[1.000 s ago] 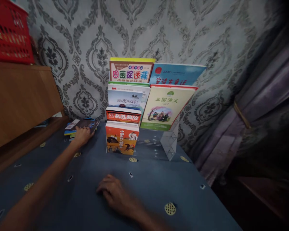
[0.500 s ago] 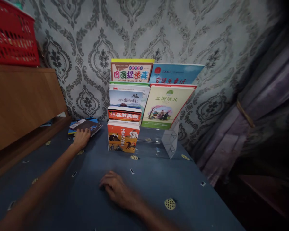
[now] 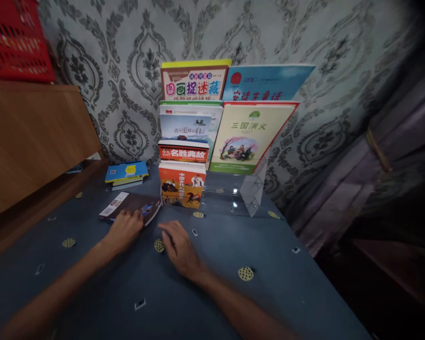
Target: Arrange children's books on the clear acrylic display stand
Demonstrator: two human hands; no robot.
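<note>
My left hand (image 3: 126,230) lies over the near edge of a dark-covered book (image 3: 127,205), fingers curled on its top and the thumb hidden. The book rests low on the cloth, with a white barcode strip on its left. Just right of it, my right hand (image 3: 180,248) hovers or rests near the cloth, fingers bent loosely, thumb apart, nothing in it. Behind the dark book sits a small stack of books (image 3: 127,172) with a blue and yellow one on top. A clear acrylic rack (image 3: 253,191) holds several upright books, among them an orange-covered book (image 3: 182,186) at front left.
A dark blue patterned cloth (image 3: 212,293) covers the table. At the left stands a wooden cabinet (image 3: 31,141) with a red plastic basket (image 3: 17,42) on it. Patterned wallpaper rises behind the rack, and a tied purple curtain (image 3: 357,174) hangs at the right.
My left hand has drawn the dark book off the stack toward me, uncovering the blue and yellow book. My right hand has moved forward, closer to the dark book. The view has tilted down slightly.
</note>
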